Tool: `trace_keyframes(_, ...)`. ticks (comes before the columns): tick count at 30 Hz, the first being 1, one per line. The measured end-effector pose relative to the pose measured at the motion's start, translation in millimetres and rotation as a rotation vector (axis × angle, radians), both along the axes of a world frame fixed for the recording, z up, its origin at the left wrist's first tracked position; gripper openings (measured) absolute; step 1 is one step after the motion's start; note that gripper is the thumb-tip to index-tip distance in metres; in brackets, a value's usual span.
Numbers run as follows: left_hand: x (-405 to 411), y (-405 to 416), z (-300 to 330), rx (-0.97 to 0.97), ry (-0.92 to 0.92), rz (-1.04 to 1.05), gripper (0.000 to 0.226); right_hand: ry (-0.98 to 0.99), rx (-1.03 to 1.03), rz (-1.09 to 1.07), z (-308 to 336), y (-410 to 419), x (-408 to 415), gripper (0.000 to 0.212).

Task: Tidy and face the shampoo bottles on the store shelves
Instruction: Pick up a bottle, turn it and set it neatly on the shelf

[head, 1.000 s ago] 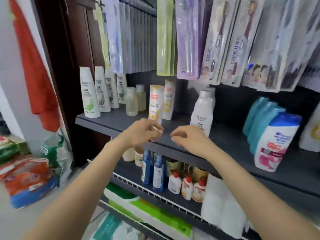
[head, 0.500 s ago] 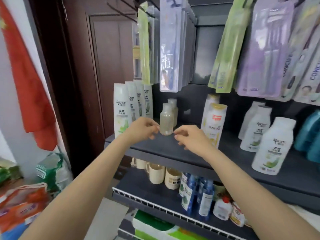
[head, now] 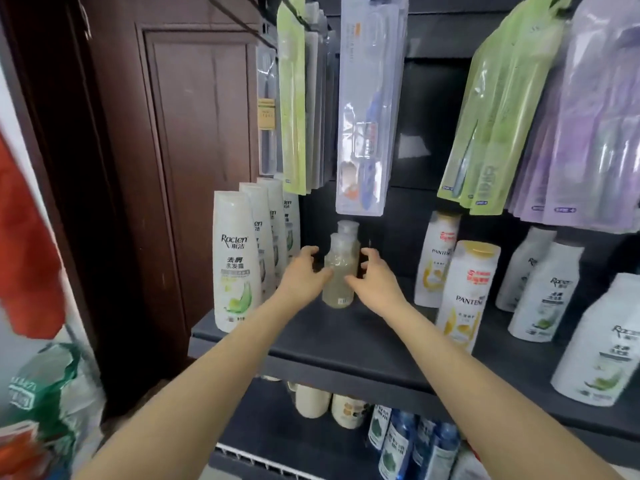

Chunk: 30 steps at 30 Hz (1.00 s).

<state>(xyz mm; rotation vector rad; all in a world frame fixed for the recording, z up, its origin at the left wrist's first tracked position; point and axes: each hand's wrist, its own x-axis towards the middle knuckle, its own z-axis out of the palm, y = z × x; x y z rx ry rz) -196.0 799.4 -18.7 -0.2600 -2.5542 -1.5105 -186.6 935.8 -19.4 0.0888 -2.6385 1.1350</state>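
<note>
A dark shelf (head: 346, 344) carries a row of white Raclen bottles (head: 237, 261) at its left end, two clear bottles (head: 341, 271) in the middle, two Pantene bottles (head: 465, 292) beside them, more white bottles (head: 543, 289) to the right

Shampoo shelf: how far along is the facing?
Looks done: the Raclen row at the left stands upright, labels out. In hand: both hands, left hand and right hand, cup the front clear bottle; firm grip not certain. Left: the Pantene bottles and the white bottles at right stand staggered.
</note>
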Motion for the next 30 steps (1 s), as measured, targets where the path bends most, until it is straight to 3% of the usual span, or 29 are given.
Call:
trace_keyframes(3, -18.8, 1.3, -1.8, 0.047, -0.053, -0.032, 0.058, -0.037, -0.045, 0.015, -6.3, -4.6, -17.0, 0.067)
trace_keyframes(6, -27.8, 1.9, -3.5, 0.046, -0.06, -0.114, 0.046, -0.078, -0.12, 0.005, -10.1, -12.7, -25.4, 0.059)
trace_keyframes(11, -28.9, -1.3, 0.0, 0.048, -0.049, -0.154, 0.038, 0.022, -0.238, -0.033, -10.0, -21.1, -23.3, 0.044)
trace_keyframes(14, -22.4, -7.9, 2.8, 0.051, 0.007, -0.168, 0.035, 0.067, -0.352, -0.037, -14.7, -18.6, -17.8, 0.046)
trace_keyframes(19, -0.7, -23.0, -5.1, -0.027, 0.164, -0.331, 0.051, 0.041, -0.708, 0.041, -6.6, -6.4, 15.5, 0.054)
trace_keyframes(22, 7.1, -27.1, -6.0, -0.03, 0.095, -0.415, 0.06, 0.004, -0.827, 0.172, 1.5, 1.7, 35.5, 0.049)
trace_keyframes(26, 11.1, -31.2, -4.7, 0.057, 0.03, -0.498, 0.059, -0.048, -0.804, 0.274, 8.9, 1.9, 48.2, 0.046)
trace_keyframes(30, 17.2, -27.7, -10.3, -0.032, 0.196, -0.336, 0.06, -0.021, -0.726, 0.19, 8.3, -11.6, 50.9, 0.035)
